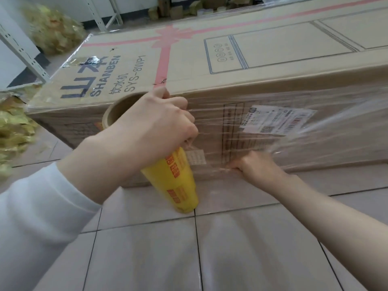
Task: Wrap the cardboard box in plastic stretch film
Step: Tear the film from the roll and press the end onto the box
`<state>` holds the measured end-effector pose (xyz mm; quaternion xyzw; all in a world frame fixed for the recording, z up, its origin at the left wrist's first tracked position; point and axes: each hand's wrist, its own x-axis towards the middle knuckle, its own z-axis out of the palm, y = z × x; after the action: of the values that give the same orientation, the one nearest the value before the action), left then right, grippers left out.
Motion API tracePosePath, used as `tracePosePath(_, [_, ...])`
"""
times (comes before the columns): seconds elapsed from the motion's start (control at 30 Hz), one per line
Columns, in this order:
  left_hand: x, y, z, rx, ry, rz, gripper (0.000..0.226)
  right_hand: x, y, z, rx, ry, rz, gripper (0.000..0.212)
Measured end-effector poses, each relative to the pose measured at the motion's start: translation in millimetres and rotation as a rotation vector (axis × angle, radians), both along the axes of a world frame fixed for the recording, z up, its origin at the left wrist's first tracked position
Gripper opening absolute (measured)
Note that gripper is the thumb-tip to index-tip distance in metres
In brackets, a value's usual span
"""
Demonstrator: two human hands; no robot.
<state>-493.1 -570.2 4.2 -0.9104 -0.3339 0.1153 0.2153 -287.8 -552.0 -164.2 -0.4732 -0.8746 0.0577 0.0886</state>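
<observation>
Cardboard box (241,59) on its side on tiled floor (241,248), filling 12 to 3 o'clock. Left hand (155,127) clamped on yellow film roll (178,181), upright at centre just beside box's near face. Right hand (255,164) at 4 o'clock, fist pinching stretch film (279,141) against that face. Best to keep tension even, roll vertical, overlap passes. Film thin, glossy, wrinkled in bands; cardboard matte, rigid; roll core a hollow tube.

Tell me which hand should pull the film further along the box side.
Left, most likely. The left hand already grips the yellow stretch film roll upright against the cardboard box, at the film's leading edge. The right hand is pinching film low on the box side, so it anchors.
</observation>
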Motion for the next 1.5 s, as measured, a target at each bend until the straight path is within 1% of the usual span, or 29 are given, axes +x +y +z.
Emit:
tracePosePath(0.07, [-3, -1, -2, 0.017, -0.008, -0.049, 0.014, 14, -9, -16, -0.12, 0.04, -0.01, 0.038])
tracePosePath(0.1, [-2, -3, -3, 0.038, -0.01, -0.048, 0.012, 16, -11, -20, -0.097, 0.064, -0.006, 0.039])
tracePosePath(0.13, [0, -4, -10, 0.083, -0.014, -0.051, 0.019, 18, -11, -25, -0.023, 0.069, -0.002, 0.032])
tracePosePath(0.17, [7, -6, -19, 0.131, 0.009, -0.034, 0.032, 17, -10, -28, 0.102, 0.071, 0.002, 0.028])
tracePosePath(0.2, [19, -8, -27, 0.148, 0.039, -0.023, 0.042, 13, -10, -29, 0.222, 0.057, 0.019, 0.038])
tracePosePath(0.23, [32, -12, -37, 0.157, 0.058, -0.017, 0.046, 7, -10, -30, 0.329, 0.069, 0.022, 0.047])
tracePosePath(0.27, [43, -14, -50, 0.135, 0.067, -0.005, 0.044, 0, -9, -32, 0.382, 0.087, 0.02, 0.046])
tracePosePath(0.33, [52, -10, -82, 0.028, 0.131, 0.107, 0.037, -10, -6, -44, 0.365, 0.083, 0.018, 0.029])
tracePosePath(0.37, [52, -8, -96, -0.062, 0.176, 0.174, 0.037, -11, -5, -54, 0.33, 0.049, 0.008, 0.02])
tracePosePath(0.4, [49, -6, -103, -0.081, 0.203, 0.187, 0.04, -9, -3, -59, 0.275, -0.014, -0.014, 0.014])
tracePosePath(0.43, [46, -5, -104, -0.074, 0.242, 0.171, 0.041, -3, -3, -65, 0.176, -0.083, -0.044, 0.014])
tracePosePath(0.47, [44, -5, -103, -0.087, 0.302, 0.166, 0.038, 4, -3, -72, 0.005, -0.179, -0.074, 0.022])
tracePosePath(0.5, [42, -4, -103, -0.126, 0.348, 0.175, 0.033, 14, -1, -82, -0.138, -0.214, -0.09, 0.029])
tracePosePath(0.57, [43, -2, -104, -0.167, 0.353, 0.199, 0.027, 29, 0, -95, -0.236, -0.232, -0.068, 0.033])
tracePosePath(0.6, [46, -1, -106, -0.166, 0.342, 0.205, 0.026, 30, -2, -97, -0.208, -0.27, -0.037, 0.03])
tracePosePath(0.67, [53, 0, -123, -0.179, 0.316, 0.227, 0.031, 23, -2, -102, 0.013, -0.212, -0.012, 0.023])
tracePosePath(0.73, [58, -1, -147, -0.255, 0.358, 0.259, 0.03, 10, -4, -104, 0.191, -0.107, -0.004, 0.033])
tracePosePath(0.77, [59, 0, -157, -0.282, 0.382, 0.273, 0.03, 6, -4, -109, 0.225, -0.106, 0.009, 0.031])
tracePosePath(0.83, [57, 3, -170, -0.291, 0.405, 0.255, 0.029, 2, -3, -116, 0.204, -0.121, 0.041, 0.017])
tracePosePath(0.87, [56, 4, -171, -0.297, 0.394, 0.224, 0.028, 5, -2, -121, 0.171, -0.127, 0.045, 0.015])
tracePosePath(0.93, [53, 4, -169, -0.317, 0.386, 0.15, 0.025, 20, -3, -132, 0.107, -0.152, 0.07, 0.016])
tracePosePath(1.0, [49, 0, -169, -0.332, 0.445, 0.076, 0.023, 33, -9, -143, 0.082, -0.203, 0.081, 0.02])
tracePosePath(1.07, [45, -1, -171, -0.321, 0.487, 0.025, 0.022, 39, -13, -146, 0.081, -0.239, 0.092, 0.015])
tracePosePath(1.17, [48, 1, -184, -0.29, 0.435, 0.064, 0.033, 34, -13, -138, 0.075, -0.212, 0.094, 0.011])
tracePosePath(1.23, [54, 0, -196, -0.311, 0.437, 0.113, 0.04, 24, -10, -135, 0.107, -0.154, 0.063, 0.023])
tracePosePath(1.27, [57, -2, -201, -0.329, 0.454, 0.112, 0.036, 20, -8, -134, 0.133, -0.136, 0.046, 0.026])
tracePosePath(1.33, [55, -6, -207, -0.373, 0.449, 0.091, 0.027, 16, -8, -133, 0.158, -0.155, 0.046, 0.016])
tracePosePath(1.43, [40, -13, -212, -0.46, 0.394, 0.086, 0.027, 36, -16, -143, 0.155, -0.28, 0.057, 0.018])
tracePosePath(1.5, [24, -18, -219, -0.4, 0.424, -0.012, 0.023, 54, -21, -146, 0.178, -0.295, 0.017, 0.014])
